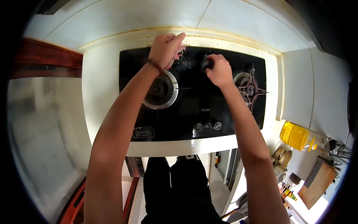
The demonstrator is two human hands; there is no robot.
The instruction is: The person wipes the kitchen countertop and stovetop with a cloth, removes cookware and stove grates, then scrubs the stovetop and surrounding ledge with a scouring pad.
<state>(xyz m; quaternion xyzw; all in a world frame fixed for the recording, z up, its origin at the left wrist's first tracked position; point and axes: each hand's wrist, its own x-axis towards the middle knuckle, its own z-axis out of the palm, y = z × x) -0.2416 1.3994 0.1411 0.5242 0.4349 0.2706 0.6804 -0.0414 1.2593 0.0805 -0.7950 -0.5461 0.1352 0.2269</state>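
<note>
A black glass gas stove lies below both hands. My left hand is closed round a pinkish cloth at the stove's back edge, above the left burner. Dark crumbs and wet specks lie on the glass just right of it. My right hand grips a dark scouring pad over the back middle of the stove. To the right of that hand stands the right burner with its metal pan support.
Two knobs sit at the stove's front. A pale counter and tiled wall surround it. At the right are an oil bottle, stacked pots and a wooden cutting board. Red wood is at the left.
</note>
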